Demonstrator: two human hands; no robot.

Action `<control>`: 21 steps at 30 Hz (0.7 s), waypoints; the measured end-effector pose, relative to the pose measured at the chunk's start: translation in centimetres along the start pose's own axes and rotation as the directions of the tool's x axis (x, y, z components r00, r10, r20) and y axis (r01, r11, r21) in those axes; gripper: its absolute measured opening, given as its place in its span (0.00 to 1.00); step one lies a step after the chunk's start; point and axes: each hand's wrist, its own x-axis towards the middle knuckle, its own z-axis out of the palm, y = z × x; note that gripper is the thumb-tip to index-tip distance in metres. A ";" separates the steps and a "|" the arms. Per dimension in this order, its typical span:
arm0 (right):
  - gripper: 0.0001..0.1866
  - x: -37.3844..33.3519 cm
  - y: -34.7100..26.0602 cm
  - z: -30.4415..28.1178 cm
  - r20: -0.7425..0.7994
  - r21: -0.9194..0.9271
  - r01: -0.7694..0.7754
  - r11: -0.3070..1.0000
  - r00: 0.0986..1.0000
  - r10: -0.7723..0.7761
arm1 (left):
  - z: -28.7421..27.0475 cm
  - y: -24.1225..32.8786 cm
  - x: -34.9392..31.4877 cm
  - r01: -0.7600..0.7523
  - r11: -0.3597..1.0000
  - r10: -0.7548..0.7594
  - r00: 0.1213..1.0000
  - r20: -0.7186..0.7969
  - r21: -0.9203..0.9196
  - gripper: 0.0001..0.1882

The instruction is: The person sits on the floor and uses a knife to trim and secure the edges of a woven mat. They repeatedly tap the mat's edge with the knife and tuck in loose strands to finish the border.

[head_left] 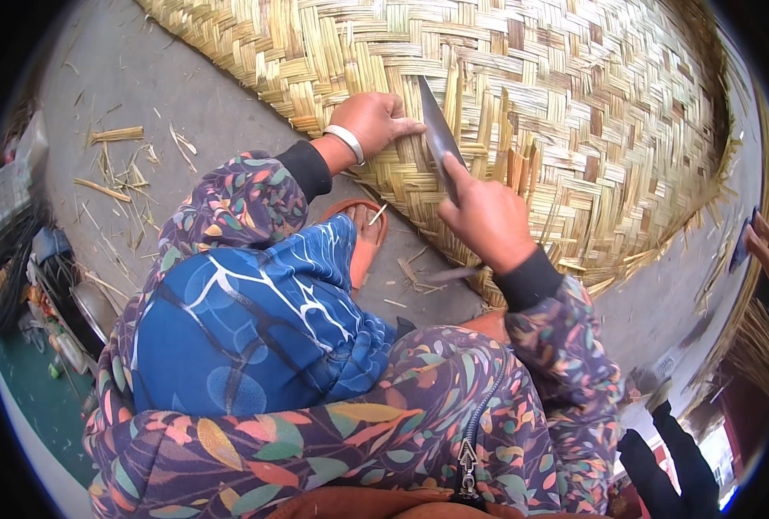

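A large woven mat (pixel 575 104) of flat, straw-coloured strips fills the upper part of the head view. My right hand (pixel 488 216) grips a knife (pixel 439 134), index finger laid along its dark blade, which lies over the mat with its tip pointing away from me. Just left of the blade, my left hand (pixel 369 125) rests on the mat, fingers curled and thumb stretched toward the knife. What those curled fingers hold, if anything, is hidden. Several loose strip ends (pixel 519 164) stick up from the weave right of the blade.
Cut strip scraps (pixel 118 135) lie on the grey floor (pixel 220 95) at left. My sandalled foot (pixel 365 246) is beside the mat's near edge. At far left is a clutter of items (pixel 56 285). Another person's feet (pixel 761 242) show at right, and dark-trousered legs (pixel 674 458) at lower right.
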 end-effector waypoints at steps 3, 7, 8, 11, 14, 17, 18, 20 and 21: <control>0.27 -4.0 1.3 -2.8 0.147 -0.064 0.023 0.998 0.989 -0.013 | 0.7 0.2 -0.1 -0.034 0.987 0.047 0.996 -0.080 0.159 0.24; 0.31 -8.5 4.8 -7.4 0.272 0.025 -0.036 0.999 0.962 0.027 | 1.5 -0.8 0.4 -0.031 0.992 0.049 0.987 -0.153 0.119 0.24; 0.33 -9.0 5.7 -8.2 0.317 0.143 -0.120 0.982 0.946 0.070 | 1.3 -0.7 0.7 -0.014 0.998 0.022 0.989 -0.146 0.058 0.23; 0.34 -9.9 5.9 -9.1 0.414 0.536 -0.293 0.792 0.908 0.055 | 1.7 0.3 1.0 -0.060 0.872 0.014 0.995 -0.097 -0.487 0.14; 0.34 -10.0 5.3 -8.5 0.363 0.826 -0.302 0.477 0.931 -0.039 | 1.7 2.7 0.7 0.132 0.581 0.024 0.984 0.178 -0.804 0.18; 0.33 -9.0 5.1 -8.9 0.340 0.885 -0.294 0.360 0.938 -0.071 | 2.1 2.8 1.6 0.339 0.435 0.023 0.922 0.387 -0.834 0.16; 0.33 -8.8 5.1 -8.9 0.362 0.875 -0.320 0.362 0.931 -0.050 | 2.1 3.2 1.5 0.309 0.453 0.038 0.930 0.364 -0.836 0.16; 0.32 -8.2 4.8 -8.9 0.410 0.850 -0.379 0.367 0.912 -0.006 | 2.3 3.7 1.2 0.248 0.488 0.065 0.946 0.318 -0.837 0.14; 0.32 -8.0 4.6 -8.9 0.435 0.834 -0.410 0.370 0.900 0.019 | 2.5 4.2 1.1 0.195 0.503 0.071 0.962 0.264 -0.842 0.13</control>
